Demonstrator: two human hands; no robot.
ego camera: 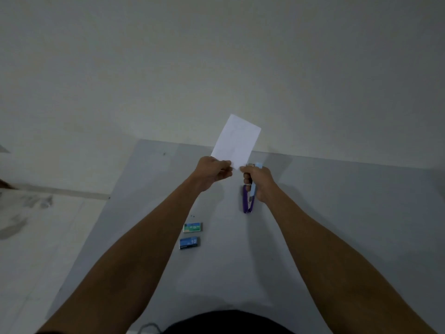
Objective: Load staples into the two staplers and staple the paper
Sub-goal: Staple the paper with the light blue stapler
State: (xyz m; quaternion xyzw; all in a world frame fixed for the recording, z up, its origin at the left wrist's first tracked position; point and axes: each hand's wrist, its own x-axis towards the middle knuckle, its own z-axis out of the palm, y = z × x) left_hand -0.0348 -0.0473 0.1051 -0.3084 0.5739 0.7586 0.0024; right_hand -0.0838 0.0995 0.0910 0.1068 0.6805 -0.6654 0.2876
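Surface, flat grey, bears blue staple box, meets pale wall.

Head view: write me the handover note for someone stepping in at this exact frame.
Left grip pinches the paper by its lower edge, held up.
Right grip holds the light blue stapler, nose at the paper's lower corner.
Purple stapler, green staple box and blue staple box lie on the grey mat.
Done: loading cannot be confirmed.
Left: squeeze this staple, then likely staple with the purple one.
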